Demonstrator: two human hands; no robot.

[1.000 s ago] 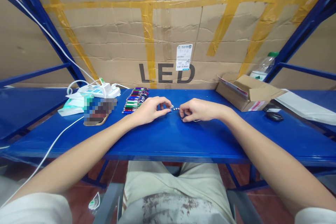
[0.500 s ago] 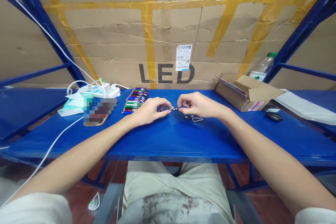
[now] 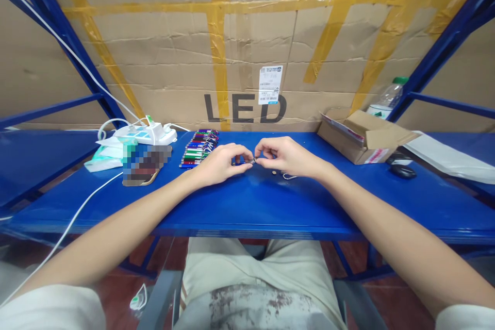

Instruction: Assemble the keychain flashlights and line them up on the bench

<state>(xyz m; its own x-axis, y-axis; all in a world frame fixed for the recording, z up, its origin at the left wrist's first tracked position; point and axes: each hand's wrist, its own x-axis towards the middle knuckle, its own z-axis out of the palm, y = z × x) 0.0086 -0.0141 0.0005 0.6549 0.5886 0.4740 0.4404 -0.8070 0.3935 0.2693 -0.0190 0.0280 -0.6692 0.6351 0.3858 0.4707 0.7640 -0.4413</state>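
My left hand [image 3: 222, 165] is closed in a pinch round a small flashlight [image 3: 238, 163], mostly hidden by the fingers, with its silvery end toward the right. My right hand [image 3: 286, 157] pinches a tiny metal piece [image 3: 254, 160] at that end, its fingertips almost touching those of my left hand. Under my right hand lie a small round disc like a button cell [image 3: 274, 172] and a silver carabiner clip [image 3: 289, 176], partly covered. Left of my left hand, several coloured small flashlights [image 3: 193, 152] with clips lie in a row.
A phone [image 3: 147, 165], a face mask [image 3: 108, 154] and a white power strip [image 3: 154, 134] with cables occupy the left of the blue table [image 3: 247, 206]. On the right are an open cardboard box [image 3: 363, 136], a black mouse-like object [image 3: 402, 171] and a plastic bottle [image 3: 389, 98]. A large carton stands behind.
My right hand has moved slightly left, bringing its fingertips against the end of the flashlight. The small discs seen between the hands are now hidden, and the carabiner is more covered.
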